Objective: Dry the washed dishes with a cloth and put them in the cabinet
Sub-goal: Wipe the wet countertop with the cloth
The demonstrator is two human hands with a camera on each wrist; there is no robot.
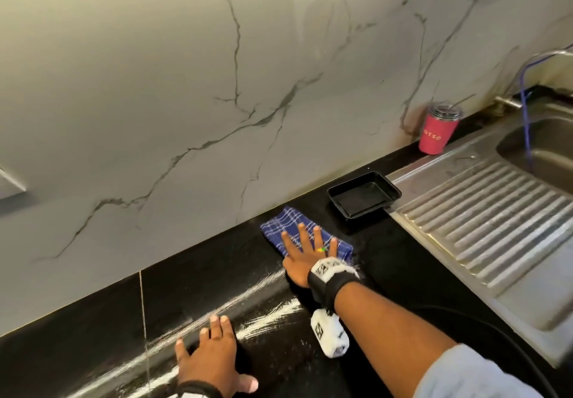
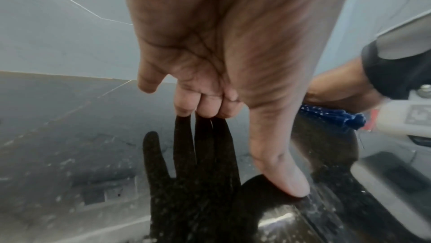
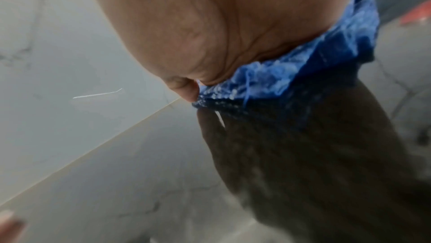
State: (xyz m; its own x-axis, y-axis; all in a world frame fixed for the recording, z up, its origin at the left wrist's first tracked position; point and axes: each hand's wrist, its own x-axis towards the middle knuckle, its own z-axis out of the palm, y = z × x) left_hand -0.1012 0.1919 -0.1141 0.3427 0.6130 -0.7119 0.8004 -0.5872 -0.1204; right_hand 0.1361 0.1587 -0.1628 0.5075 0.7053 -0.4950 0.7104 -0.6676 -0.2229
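A blue checked cloth point(image 1: 288, 225) lies folded on the black countertop point(image 1: 387, 255) near the marble wall. My right hand point(image 1: 305, 249) presses flat on it with fingers spread and straight; the right wrist view shows the palm on the cloth point(image 3: 291, 73). My left hand point(image 1: 210, 357) rests flat on the counter nearer to me, fingers straight, holding nothing. In the left wrist view its fingertips point(image 2: 207, 106) and thumb touch the glossy counter, with the cloth point(image 2: 333, 116) off to the right. A black rectangular tray point(image 1: 364, 194) sits just beyond the cloth.
A steel drainboard point(image 1: 483, 211) and sink point(image 1: 539, 146) lie to the right. A red tumbler point(image 1: 437, 129) with a lid stands against the wall. Wet streaks point(image 1: 217, 307) cross the counter between my hands. The marble wall point(image 1: 186, 87) bounds the back.
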